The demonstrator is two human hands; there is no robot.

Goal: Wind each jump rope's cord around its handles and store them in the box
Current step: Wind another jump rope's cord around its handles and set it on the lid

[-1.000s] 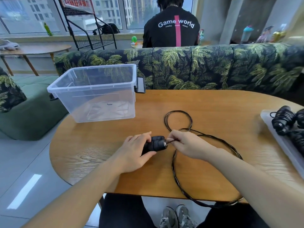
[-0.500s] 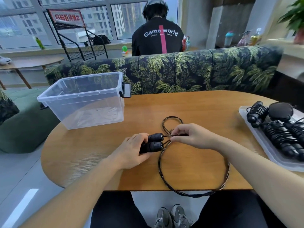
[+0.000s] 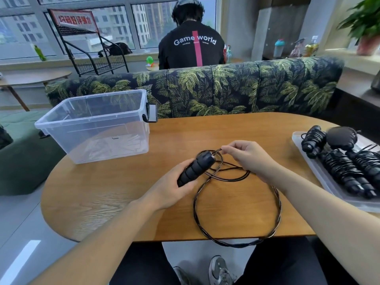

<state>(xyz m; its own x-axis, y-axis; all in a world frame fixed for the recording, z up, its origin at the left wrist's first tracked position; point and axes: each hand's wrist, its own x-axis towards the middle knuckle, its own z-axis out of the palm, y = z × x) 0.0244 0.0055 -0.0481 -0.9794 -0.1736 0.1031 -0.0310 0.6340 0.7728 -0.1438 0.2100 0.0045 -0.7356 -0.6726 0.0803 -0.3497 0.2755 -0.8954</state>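
My left hand (image 3: 174, 188) grips the black ribbed handles (image 3: 195, 167) of a jump rope, held together and tilted up to the right above the wooden table (image 3: 102, 192). My right hand (image 3: 248, 157) pinches the black cord (image 3: 236, 204) just beyond the handle tips. The rest of the cord lies in a big loop on the table and hangs over its near edge. A clear plastic box (image 3: 98, 124) stands at the table's back left, with nothing inside that I can see.
A clear tray (image 3: 329, 182) at the table's right edge carries several black jump ropes (image 3: 345, 161) with cords wound on their handles. A palm-print sofa (image 3: 226, 89) runs behind the table, and a person in a black shirt (image 3: 191, 46) sits beyond it, back turned.
My left hand has lifted and tilted the handles so their tips point up and right. My right hand has moved up with the cord to the handle tips, and the loop has shifted.
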